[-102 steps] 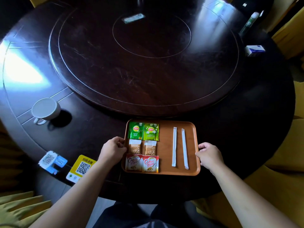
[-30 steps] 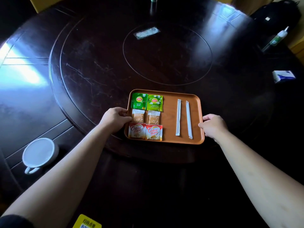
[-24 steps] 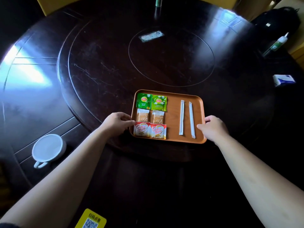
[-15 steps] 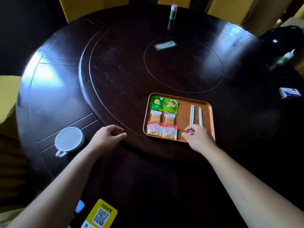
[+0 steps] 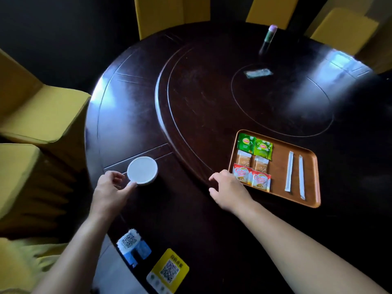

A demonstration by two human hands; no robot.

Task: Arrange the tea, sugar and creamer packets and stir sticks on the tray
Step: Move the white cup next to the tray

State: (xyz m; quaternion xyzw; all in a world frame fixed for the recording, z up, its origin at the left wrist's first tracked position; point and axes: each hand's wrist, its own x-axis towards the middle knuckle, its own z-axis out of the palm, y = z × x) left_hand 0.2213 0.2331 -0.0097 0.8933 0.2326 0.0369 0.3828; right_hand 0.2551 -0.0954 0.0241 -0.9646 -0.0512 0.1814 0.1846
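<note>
Tray (image 5: 282, 188) looks arranged (packets, sticks in rows), just right of my open right hand (image 5: 228, 188); left hand (image 5: 111, 190) pinching cup (image 5: 142, 170) handle; next I lift cup

Glossy dark wood table (image 5: 212, 102), matt wooden tray (image 5: 280, 162)

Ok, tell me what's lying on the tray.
On the tray: two green tea packets, two brown sugar packets, two red creamer packets and two stir sticks. Nothing else shows; anything beneath the packets is covered.

Bare tabletop (image 5: 182, 192) between cup (image 5: 142, 170) and tray (image 5: 282, 149).
</note>
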